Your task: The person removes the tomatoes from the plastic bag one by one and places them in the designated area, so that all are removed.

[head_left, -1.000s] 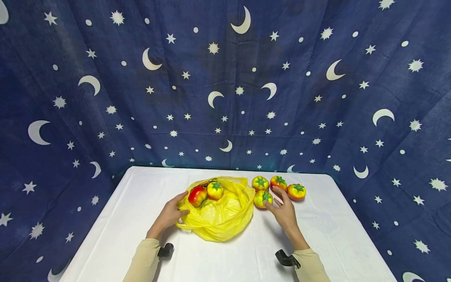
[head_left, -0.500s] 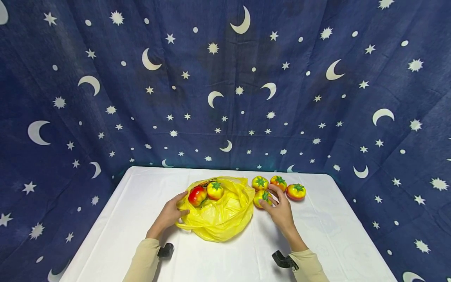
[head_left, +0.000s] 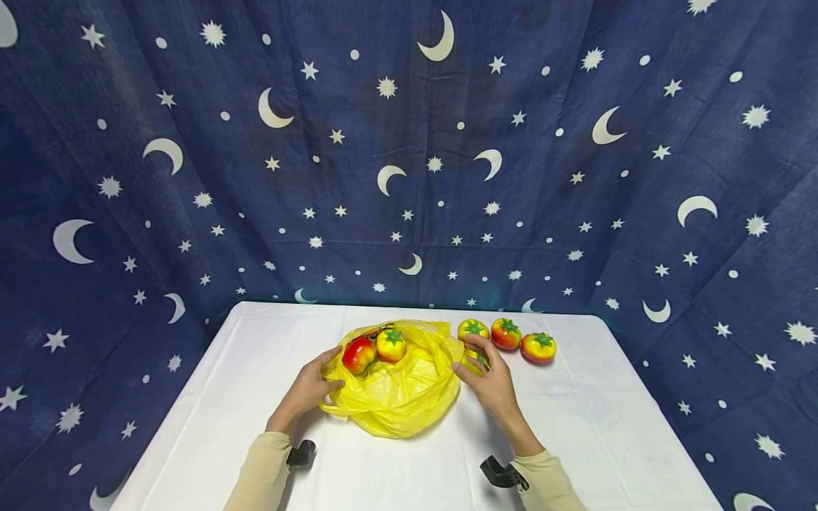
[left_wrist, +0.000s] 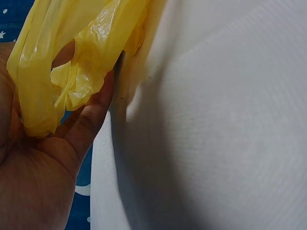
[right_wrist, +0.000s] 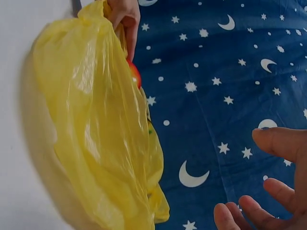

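Find yellow bag (head_left: 409, 415) lying open on white table (head_left: 594, 426), with red tomato (head_left: 360, 355) and yellow tomato (head_left: 391, 345) side by side inside, toward the left rim. Count four outside, right of bag: near tomato (head_left: 475, 363), partly hidden, then back tomato (head_left: 473, 329), middle tomato (head_left: 506, 335), outer tomato (head_left: 539, 348). See bag rim gripped by left hand (head_left: 309, 385), unmoved over the last second. Note right hand (head_left: 491, 383) shifted leftward, now over near tomato and beside bag. Read right grasp as released, with fingers apart and nothing between. Cannot tell about contact with near tomato. Judge as working closer to bag, without adding to contents yet.
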Tool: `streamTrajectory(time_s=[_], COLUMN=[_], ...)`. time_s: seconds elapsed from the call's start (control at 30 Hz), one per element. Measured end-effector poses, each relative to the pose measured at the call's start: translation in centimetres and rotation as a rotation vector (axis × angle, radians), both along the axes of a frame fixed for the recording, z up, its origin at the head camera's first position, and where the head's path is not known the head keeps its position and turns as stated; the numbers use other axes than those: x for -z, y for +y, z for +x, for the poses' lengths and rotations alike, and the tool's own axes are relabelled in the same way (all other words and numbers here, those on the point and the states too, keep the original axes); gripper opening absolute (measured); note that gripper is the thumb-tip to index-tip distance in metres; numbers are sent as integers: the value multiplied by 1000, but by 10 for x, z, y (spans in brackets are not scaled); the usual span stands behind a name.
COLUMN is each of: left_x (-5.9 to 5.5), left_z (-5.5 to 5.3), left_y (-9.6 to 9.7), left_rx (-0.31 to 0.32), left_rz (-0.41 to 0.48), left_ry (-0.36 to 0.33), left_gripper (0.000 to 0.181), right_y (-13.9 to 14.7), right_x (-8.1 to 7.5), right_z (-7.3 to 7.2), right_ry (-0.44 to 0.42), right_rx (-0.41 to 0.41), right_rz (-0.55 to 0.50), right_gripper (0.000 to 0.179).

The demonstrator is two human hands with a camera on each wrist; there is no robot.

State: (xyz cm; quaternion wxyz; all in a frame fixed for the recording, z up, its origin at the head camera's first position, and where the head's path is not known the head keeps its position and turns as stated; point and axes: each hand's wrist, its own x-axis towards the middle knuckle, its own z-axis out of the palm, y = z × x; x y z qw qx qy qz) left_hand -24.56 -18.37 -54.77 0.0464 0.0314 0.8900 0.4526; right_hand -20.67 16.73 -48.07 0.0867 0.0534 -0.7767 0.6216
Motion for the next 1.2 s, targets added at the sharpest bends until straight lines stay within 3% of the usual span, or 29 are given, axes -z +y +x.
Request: streamTrajectory(time_s=[0.7, 0.83, 0.97, 1.07, 1.2], left_x=[1, 1, 2, 2, 2], left_z=[-2, -2, -3, -2, -2], left_y=[1, 1, 0, 0, 1], left_rx=[-7, -15, -18, -19, -23], left_rz=[-1, 1, 9, 11, 12], left_ry=[-10, -18, -23, -21, -18], left_gripper=[75, 77, 78, 78, 79], right_y=[-31, -37, -42, -44, -49], right_x=[16, 4, 9, 24, 25], right_z=[-10, -4, -8, -18, -22], right_ry=[-96, -114, -104, -97, -99], right_rx=[-64, -77, -80, -82, -94], right_rz=[-71, -56, -47, -48, -41], right_gripper=[61, 59, 59, 59, 61])
